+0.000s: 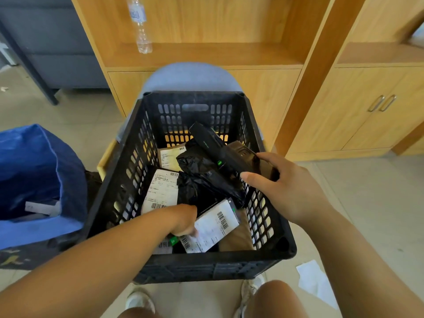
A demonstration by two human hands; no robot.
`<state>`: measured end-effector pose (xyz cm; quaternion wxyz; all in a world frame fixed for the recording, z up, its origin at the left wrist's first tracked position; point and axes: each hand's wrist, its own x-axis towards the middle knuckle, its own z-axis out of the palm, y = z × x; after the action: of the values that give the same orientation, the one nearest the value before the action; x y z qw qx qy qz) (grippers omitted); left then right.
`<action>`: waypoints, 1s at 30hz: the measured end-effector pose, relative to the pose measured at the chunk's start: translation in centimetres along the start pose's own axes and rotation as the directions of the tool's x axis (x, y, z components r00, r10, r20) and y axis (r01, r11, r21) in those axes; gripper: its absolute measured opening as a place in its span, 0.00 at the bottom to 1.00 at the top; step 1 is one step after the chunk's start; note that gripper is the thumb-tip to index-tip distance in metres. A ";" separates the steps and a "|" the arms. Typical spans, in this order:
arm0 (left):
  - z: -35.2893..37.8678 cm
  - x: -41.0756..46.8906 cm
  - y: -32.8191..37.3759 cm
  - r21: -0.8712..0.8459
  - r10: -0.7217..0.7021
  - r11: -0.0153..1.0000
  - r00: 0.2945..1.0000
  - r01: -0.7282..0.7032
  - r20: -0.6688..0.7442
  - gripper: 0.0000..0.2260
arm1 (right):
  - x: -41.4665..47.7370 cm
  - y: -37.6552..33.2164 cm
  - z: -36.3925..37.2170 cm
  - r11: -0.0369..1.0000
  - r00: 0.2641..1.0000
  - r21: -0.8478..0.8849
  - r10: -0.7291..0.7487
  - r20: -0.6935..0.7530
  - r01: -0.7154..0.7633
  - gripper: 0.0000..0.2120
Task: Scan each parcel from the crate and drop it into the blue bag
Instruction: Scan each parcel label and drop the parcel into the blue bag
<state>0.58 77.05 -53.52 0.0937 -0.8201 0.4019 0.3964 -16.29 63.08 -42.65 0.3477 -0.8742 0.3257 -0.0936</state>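
Left hand (185,222) is down in the crate (206,267) pinching a white-labelled parcel (216,226), right hand (283,188) grips the scanner (218,145) just above it, blue bag (34,166) off left.

Wore pale lace-up fabric sneakers (251,290), scuffed and greyed at the toes. Showed bare knees (275,299) above them. Had bare forearms (114,244) right to the frame's edges, with the left hand (183,222) and right hand (282,187) uncovered too.
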 end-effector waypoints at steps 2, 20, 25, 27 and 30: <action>-0.9 -0.9 -0.3 -0.029 0.023 0.999 0.999 -0.024 -0.029 0.27 | -0.1 -0.1 -0.1 1.000 1.000 -0.014 0.002 0.001 -0.002 0.28; -2.7 -9.0 -6.8 -0.662 -0.310 0.653 0.668 -0.367 -0.676 0.03 | -2.5 -4.1 -0.5 0.967 0.985 -0.250 -0.012 0.172 0.055 0.29; -2.5 -10.3 -6.6 -0.624 -0.288 0.686 0.649 -0.373 -0.704 0.05 | -3.2 -4.9 -0.6 0.960 0.984 -0.269 -0.029 0.178 0.077 0.29; -2.5 -10.6 -6.5 -0.617 -0.284 0.691 0.645 -0.375 -0.710 0.05 | -3.4 -5.1 -0.6 0.962 0.985 -0.259 -0.038 0.167 0.081 0.29; -2.3 -10.9 -6.5 -0.609 -0.283 0.698 0.637 -0.376 -0.717 0.05 | -3.6 -5.1 -0.6 0.963 0.988 -0.249 -0.068 0.138 0.101 0.30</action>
<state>2.75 86.60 -45.13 -0.4233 -0.8638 0.2382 0.1340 -16.68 67.83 -38.60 0.2483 -0.9290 0.2744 -0.0090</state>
